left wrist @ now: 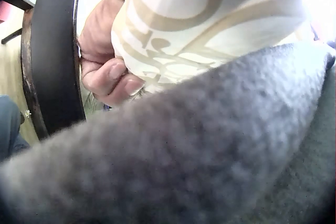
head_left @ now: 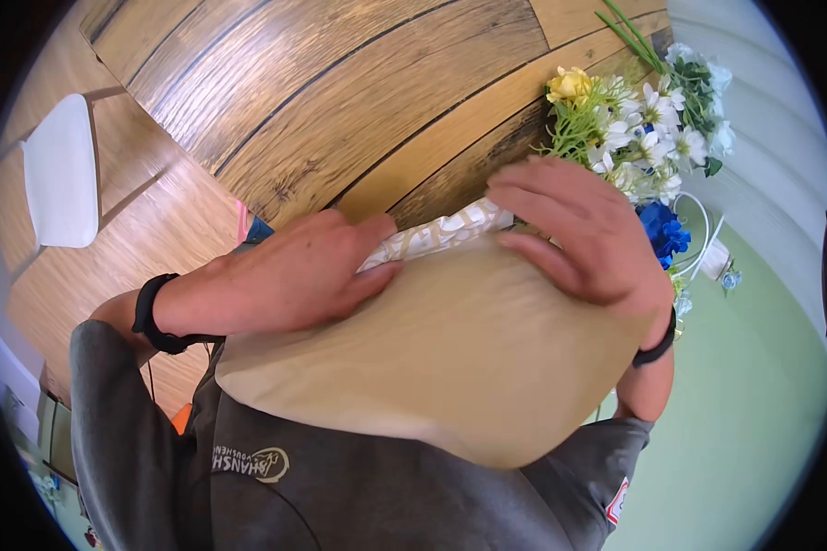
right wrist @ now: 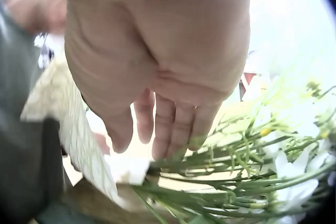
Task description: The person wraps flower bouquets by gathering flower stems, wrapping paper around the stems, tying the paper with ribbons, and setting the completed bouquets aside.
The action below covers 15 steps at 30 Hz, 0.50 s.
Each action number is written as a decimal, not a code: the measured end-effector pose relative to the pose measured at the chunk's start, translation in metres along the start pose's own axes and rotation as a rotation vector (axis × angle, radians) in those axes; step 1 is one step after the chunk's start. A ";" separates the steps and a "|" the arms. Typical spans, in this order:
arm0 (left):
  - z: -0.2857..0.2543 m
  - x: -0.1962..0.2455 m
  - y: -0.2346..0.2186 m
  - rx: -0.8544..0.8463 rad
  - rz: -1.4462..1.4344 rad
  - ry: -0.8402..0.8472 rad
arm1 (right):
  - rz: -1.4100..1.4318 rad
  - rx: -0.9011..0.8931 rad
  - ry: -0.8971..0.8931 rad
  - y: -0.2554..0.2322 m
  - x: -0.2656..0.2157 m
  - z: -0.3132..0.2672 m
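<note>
A tan sheet (head_left: 432, 358) lies across the person's front, its far edge showing a white and tan printed side (head_left: 450, 230). The left hand (head_left: 285, 275) grips that edge between thumb and fingers; in the left wrist view the left hand (left wrist: 105, 61) has its fingers curled at the printed sheet (left wrist: 184, 29). At the edge's other end is the right hand (head_left: 583, 230), slightly blurred, fingers extended over the edge and thumb on the tan side. The right wrist view shows the right hand (right wrist: 157, 50) palm on, fingers straight, between the printed sheet (right wrist: 68, 113) and green stems (right wrist: 220, 198).
White flowers (head_left: 648, 138), a yellow flower (head_left: 570, 84) and blue flowers (head_left: 663, 234) lie by the right hand at the edge of the wooden table (head_left: 340, 101). A white chair (head_left: 62, 174) stands at the left. A white cable (head_left: 708, 220) hangs at the right.
</note>
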<state>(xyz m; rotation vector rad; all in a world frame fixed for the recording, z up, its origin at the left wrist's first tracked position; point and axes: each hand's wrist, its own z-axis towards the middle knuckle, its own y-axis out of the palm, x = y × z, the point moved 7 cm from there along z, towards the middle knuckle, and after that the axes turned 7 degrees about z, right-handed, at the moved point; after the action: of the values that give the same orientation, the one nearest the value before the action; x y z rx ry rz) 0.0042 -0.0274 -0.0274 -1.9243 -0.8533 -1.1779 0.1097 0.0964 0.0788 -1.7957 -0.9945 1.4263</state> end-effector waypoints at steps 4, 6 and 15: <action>0.000 0.004 -0.001 0.012 -0.024 -0.001 | 0.700 0.101 0.157 -0.034 -0.014 -0.041; 0.001 0.004 0.000 0.030 -0.023 -0.003 | 1.058 0.456 0.151 -0.046 -0.024 -0.047; 0.005 0.008 0.013 0.104 0.006 0.102 | 0.015 0.255 -0.013 -0.039 -0.085 -0.014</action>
<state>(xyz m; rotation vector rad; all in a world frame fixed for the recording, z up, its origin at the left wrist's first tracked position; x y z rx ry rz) 0.0199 -0.0291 -0.0242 -1.7670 -0.8369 -1.1936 0.1061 0.0437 0.1570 -1.6124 -0.7682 1.5024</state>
